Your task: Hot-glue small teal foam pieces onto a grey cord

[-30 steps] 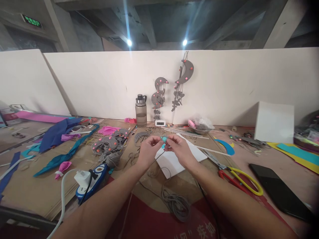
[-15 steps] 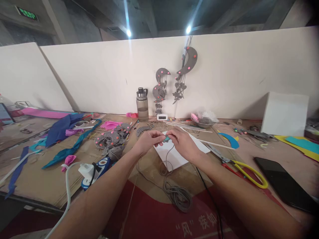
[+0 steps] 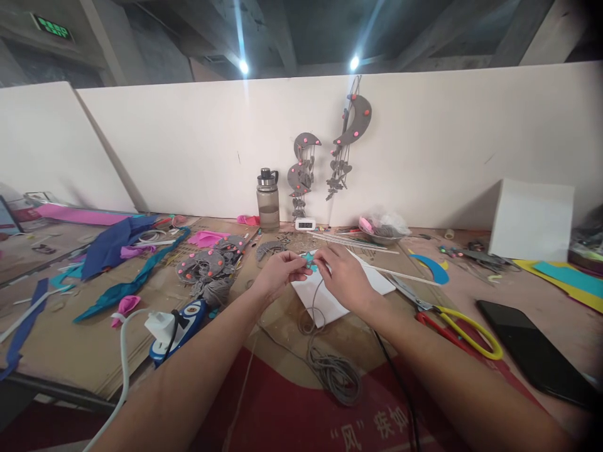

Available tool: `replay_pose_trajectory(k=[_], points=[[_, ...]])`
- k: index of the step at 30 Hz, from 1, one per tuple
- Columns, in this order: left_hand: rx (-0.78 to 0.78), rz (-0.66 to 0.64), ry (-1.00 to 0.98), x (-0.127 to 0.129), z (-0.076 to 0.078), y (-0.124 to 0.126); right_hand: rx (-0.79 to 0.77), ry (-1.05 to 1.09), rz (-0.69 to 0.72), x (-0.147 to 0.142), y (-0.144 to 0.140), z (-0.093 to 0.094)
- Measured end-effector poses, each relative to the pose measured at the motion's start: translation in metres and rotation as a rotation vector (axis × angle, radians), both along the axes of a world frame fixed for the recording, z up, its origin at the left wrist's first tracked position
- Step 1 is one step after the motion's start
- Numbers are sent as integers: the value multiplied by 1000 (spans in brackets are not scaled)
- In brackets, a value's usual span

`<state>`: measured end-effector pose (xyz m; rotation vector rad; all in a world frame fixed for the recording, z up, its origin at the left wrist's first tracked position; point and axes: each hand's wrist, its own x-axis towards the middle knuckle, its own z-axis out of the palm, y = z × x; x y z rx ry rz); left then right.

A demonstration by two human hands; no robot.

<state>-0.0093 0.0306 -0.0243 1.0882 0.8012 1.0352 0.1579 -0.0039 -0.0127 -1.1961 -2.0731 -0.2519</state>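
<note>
Between my two hands, above a white sheet (image 3: 325, 300), is a small teal star (image 3: 309, 260). My left hand (image 3: 281, 271) pinches the star from the left side. The fingers of my right hand (image 3: 343, 269) are bent closed at its right edge, and a grey cord (image 3: 319, 285) hangs from beneath them. That cord loops down over the sheet towards a loose coil of grey cord (image 3: 342, 376) on the cardboard. Exactly what the right fingertips grip is partly hidden.
Scissors (image 3: 443, 314) and a black phone (image 3: 527, 342) lie to the right. On the left are a power strip (image 3: 188, 320) and grey crescents with pink dots (image 3: 202, 263). A water bottle (image 3: 268, 204) stands at the back, beside hanging grey moon ornaments (image 3: 358, 119).
The teal piece has turned so that its star shape shows more clearly. Both hands have shifted slightly, with the right fingers a little further apart from the left. The view has tilted a little.
</note>
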Motion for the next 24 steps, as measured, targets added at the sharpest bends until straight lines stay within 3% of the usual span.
replay_pose_trajectory(k=[6, 12, 16, 20, 24], points=[[-17, 66, -51, 2, 4, -1, -77, 154, 33, -2, 1, -3], [98, 210, 19, 0, -1, 3, -170, 248, 46, -4, 3, -6], [104, 209, -47, 2, -1, 3, -232, 270, 41, -7, 2, -7], [85, 203, -116, 2, 1, 3, -318, 273, 131, -13, -2, -9], [51, 264, -187, -3, -1, 9, -293, 306, 174, -9, -2, -4]])
